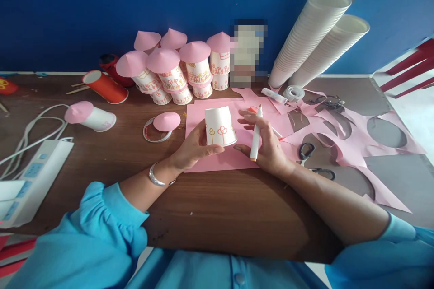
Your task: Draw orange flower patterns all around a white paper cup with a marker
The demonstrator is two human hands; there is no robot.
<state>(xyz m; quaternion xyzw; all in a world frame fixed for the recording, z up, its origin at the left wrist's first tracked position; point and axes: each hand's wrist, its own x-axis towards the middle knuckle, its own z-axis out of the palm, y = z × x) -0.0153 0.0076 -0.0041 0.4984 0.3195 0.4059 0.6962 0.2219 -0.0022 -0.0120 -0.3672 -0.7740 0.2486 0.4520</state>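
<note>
Upside down in my left hand [191, 146] is a white paper cup [219, 119], its side drawn with red and yellow flowers on stems. The thumb lies along the cup's lower rim, and the other fingers are partly hidden behind it. Just to the right, my right hand [267, 144] grips a white marker [257, 137] between thumb and fingers, apart from the cup. The marker stands nearly upright, its tip pointing up. Beneath both hands lie pink paper sheets [206, 162] on the brown table.
Decorated cups with pink cone roofs [163, 61] stand by the blue wall. Tall stacks of white cups [310, 31] lean at the back right. Scissors [307, 151] and pink paper offcuts [383, 180] lie right. At left are a power strip [44, 176] and a red tube [106, 88].
</note>
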